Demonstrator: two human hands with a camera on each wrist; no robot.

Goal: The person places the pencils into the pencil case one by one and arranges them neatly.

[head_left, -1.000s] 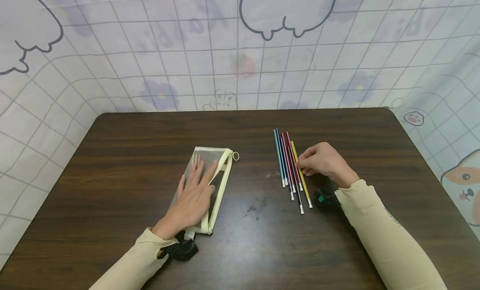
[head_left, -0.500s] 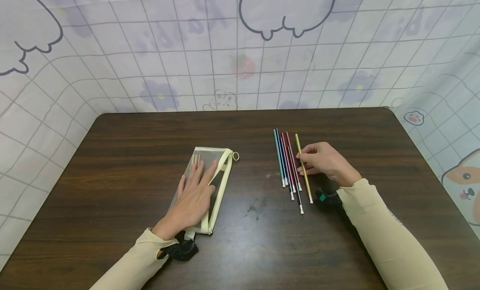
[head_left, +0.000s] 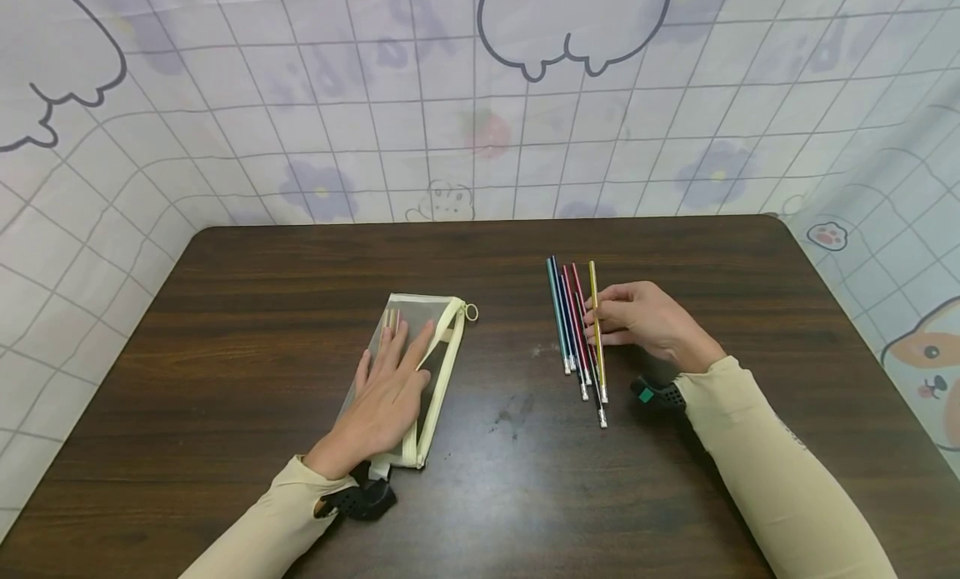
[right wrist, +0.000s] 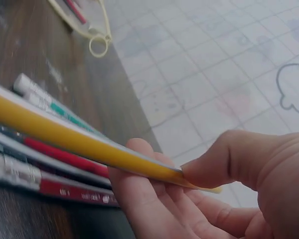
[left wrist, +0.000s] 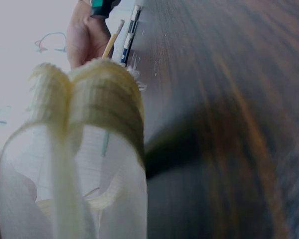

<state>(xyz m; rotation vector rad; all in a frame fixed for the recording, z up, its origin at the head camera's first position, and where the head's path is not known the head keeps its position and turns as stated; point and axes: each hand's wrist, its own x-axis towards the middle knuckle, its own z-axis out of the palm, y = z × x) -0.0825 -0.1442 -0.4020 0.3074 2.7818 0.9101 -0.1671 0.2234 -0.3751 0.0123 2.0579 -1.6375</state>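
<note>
Between thumb and fingers, my right hand (head_left: 651, 322) pinches a yellow pencil (head_left: 598, 346), raised just above the other pencils. Below and left of it lie several pencils (head_left: 561, 312) in teal, dark blue, red and black, side by side with eraser ends toward me. In the right wrist view the yellow pencil (right wrist: 79, 142) crosses over red pencils (right wrist: 65, 157). My left hand (head_left: 386, 404) rests flat with spread fingers on a see-through pencil case (head_left: 442, 379) with pale yellow zip edging. Its zip side gapes, and light-coloured pencils (head_left: 392, 316) show inside near the far end.
The dark wooden table (head_left: 300, 279) spans the view, its far edge against a white gridded cloth (head_left: 450, 112) with cartoon prints. A ring-shaped zip pull (head_left: 471, 311) sticks out from the case's far right corner.
My right hand has picked the yellow pencil up from the right edge of the group and shifted it slightly left, over the others. My left hand and the case have stayed put.
</note>
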